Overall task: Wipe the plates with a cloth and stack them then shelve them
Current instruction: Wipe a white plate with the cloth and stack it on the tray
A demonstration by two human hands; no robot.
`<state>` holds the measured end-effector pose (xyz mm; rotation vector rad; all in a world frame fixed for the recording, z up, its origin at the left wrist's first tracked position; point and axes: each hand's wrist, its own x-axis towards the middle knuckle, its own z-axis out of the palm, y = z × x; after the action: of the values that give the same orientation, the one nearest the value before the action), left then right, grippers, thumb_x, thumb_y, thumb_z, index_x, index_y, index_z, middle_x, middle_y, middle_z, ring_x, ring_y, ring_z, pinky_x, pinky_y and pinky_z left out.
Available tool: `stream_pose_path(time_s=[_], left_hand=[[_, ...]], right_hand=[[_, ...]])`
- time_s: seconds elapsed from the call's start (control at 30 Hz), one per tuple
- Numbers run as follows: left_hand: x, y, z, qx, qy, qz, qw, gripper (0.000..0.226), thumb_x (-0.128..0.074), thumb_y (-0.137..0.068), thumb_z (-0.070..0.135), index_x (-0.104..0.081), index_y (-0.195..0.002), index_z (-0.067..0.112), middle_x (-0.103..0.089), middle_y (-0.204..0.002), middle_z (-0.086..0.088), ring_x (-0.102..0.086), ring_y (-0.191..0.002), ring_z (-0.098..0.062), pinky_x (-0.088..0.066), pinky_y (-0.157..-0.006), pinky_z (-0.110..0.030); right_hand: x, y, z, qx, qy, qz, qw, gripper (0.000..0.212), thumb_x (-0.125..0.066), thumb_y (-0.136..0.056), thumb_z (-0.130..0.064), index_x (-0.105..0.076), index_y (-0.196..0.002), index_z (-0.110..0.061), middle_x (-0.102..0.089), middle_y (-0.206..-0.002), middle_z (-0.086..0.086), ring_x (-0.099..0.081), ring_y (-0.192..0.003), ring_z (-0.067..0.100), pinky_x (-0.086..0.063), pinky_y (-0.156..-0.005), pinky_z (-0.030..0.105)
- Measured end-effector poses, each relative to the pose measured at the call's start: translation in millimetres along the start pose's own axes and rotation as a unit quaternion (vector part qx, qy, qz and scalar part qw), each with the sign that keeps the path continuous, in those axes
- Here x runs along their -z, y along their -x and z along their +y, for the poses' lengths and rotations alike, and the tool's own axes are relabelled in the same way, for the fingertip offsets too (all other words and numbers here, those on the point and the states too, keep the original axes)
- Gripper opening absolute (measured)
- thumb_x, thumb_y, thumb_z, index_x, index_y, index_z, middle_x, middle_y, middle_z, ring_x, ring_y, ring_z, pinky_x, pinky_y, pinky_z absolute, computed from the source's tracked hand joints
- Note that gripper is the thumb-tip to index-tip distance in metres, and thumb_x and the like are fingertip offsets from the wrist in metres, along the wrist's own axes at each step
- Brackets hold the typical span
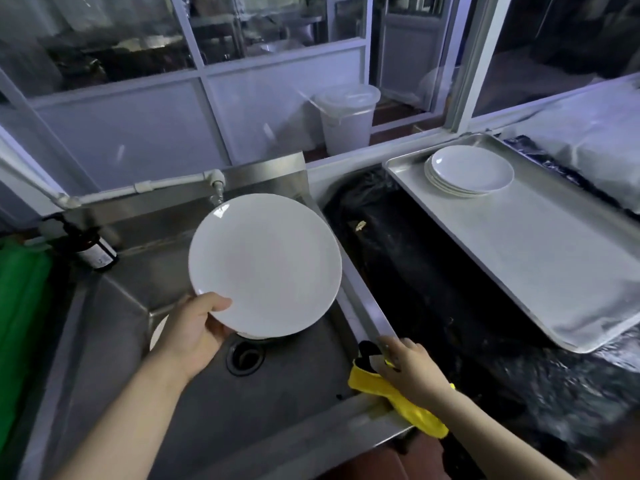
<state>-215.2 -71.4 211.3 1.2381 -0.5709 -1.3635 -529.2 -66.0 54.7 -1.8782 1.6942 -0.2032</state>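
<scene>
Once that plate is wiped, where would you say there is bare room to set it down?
The metal tray is bare in front of the stack of plates, toward its near edge. The sink is crowded: more plates under the held plate, and the yellow cloth on its rim.
</scene>
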Motion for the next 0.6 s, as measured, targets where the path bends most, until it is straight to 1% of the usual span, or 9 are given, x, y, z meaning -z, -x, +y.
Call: stream_pose_path(time_s=[0.07, 0.13, 0.2, 0.27, 0.3, 0.4, 0.47, 0.53, 0.6], left_hand=[[7, 2, -2, 0.005, -0.004, -0.003, 1.000, 0.044, -0.037, -0.085, -0.012, -0.065, -0.105, 0.016, -0.076, -0.094, 0.000, -0.071, -0.086, -0.017, -0.060, -0.069, -0.030], [17, 5, -2, 0.013, -0.008, -0.004, 1.000, 0.043, -0.038, -0.085, -0.011, -0.065, -0.105, 0.015, -0.076, -0.095, -0.001, -0.070, -0.086, -0.017, -0.060, -0.068, -0.030], [29, 8, 0, 0.024, -0.004, -0.008, 1.000, 0.041, -0.039, -0.085, -0.010, -0.065, -0.105, 0.014, -0.076, -0.094, -0.002, -0.070, -0.088, -0.019, -0.060, -0.067, -0.030], [39, 12, 5, 0.029, -0.005, -0.011, 1.000, 0.040, -0.038, -0.085, -0.010, -0.064, -0.106, 0.013, -0.076, -0.091, -0.001, -0.071, -0.083, -0.017, -0.060, -0.063, -0.029], [44, 14, 8, 0.028, -0.008, -0.013, 0.999, 0.040, -0.038, -0.086, -0.010, -0.063, -0.105, 0.013, -0.076, -0.089, 0.000, -0.071, -0.079, -0.016, -0.059, -0.061, -0.028], [59, 19, 19, 0.020, -0.012, -0.016, 1.000, 0.039, -0.037, -0.086, -0.011, -0.064, -0.101, 0.013, -0.075, -0.085, -0.002, -0.069, -0.077, -0.018, -0.057, -0.058, -0.027], [68, 22, 27, 0.010, -0.019, -0.019, 1.000, 0.038, -0.037, -0.087, -0.011, -0.063, -0.100, 0.013, -0.074, -0.087, -0.003, -0.067, -0.081, -0.021, -0.057, -0.059, -0.028], [75, 24, 37, -0.005, -0.027, -0.028, 0.999, 0.037, -0.038, -0.087, -0.012, -0.063, -0.099, 0.012, -0.074, -0.084, -0.003, -0.069, -0.078, -0.021, -0.057, -0.059, -0.031], [80, 26, 50, -0.030, -0.042, -0.041, 0.998, 0.036, -0.039, -0.086, -0.014, -0.064, -0.095, 0.011, -0.074, -0.079, -0.004, -0.071, -0.070, -0.019, -0.056, -0.059, -0.033]], right_hand=[[-9, 7, -3, 0.012, 0.042, -0.013, 0.999, 0.068, -0.055, -0.086, -0.056, -0.026, -0.146, -0.042, -0.047, -0.132, -0.007, -0.040, -0.122, 0.020, -0.042, -0.095, 0.032], [-17, 12, -7, 0.022, 0.126, -0.026, 0.991, 0.078, -0.058, -0.083, -0.055, -0.014, -0.147, -0.049, -0.039, -0.141, -0.010, -0.035, -0.127, 0.020, -0.040, -0.098, 0.034], [-23, 16, -11, 0.035, 0.190, -0.020, 0.981, 0.074, -0.056, -0.088, -0.042, -0.011, -0.146, -0.053, -0.033, -0.145, -0.009, -0.033, -0.130, 0.022, -0.039, -0.100, 0.036], [-24, 17, -14, 0.040, 0.198, 0.001, 0.979, 0.069, -0.048, -0.091, -0.027, -0.015, -0.145, -0.053, -0.036, -0.144, -0.010, -0.037, -0.126, 0.021, -0.041, -0.098, 0.035], [-23, 18, -16, 0.039, 0.189, 0.014, 0.981, 0.067, -0.046, -0.091, -0.024, -0.019, -0.145, -0.052, -0.039, -0.142, -0.011, -0.039, -0.122, 0.020, -0.042, -0.095, 0.033], [-12, 23, -35, 0.053, 0.142, 0.094, 0.984, 0.059, -0.052, -0.093, -0.023, -0.034, -0.143, -0.048, -0.048, -0.136, -0.018, -0.044, -0.105, 0.017, -0.041, -0.084, 0.026], [1, 25, -58, 0.086, 0.080, 0.157, 0.981, 0.054, -0.059, -0.092, -0.019, -0.044, -0.139, -0.042, -0.055, -0.132, -0.015, -0.046, -0.097, 0.019, -0.043, -0.082, 0.028], [20, 25, -89, 0.126, 0.036, 0.205, 0.970, 0.052, -0.063, -0.090, -0.014, -0.051, -0.136, -0.036, -0.058, -0.131, -0.010, -0.050, -0.097, 0.022, -0.044, -0.085, 0.031], [43, 23, -126, 0.167, 0.014, 0.249, 0.954, 0.050, -0.063, -0.089, -0.012, -0.052, -0.135, -0.031, -0.058, -0.131, -0.008, -0.052, -0.103, 0.023, -0.042, -0.090, 0.030]])
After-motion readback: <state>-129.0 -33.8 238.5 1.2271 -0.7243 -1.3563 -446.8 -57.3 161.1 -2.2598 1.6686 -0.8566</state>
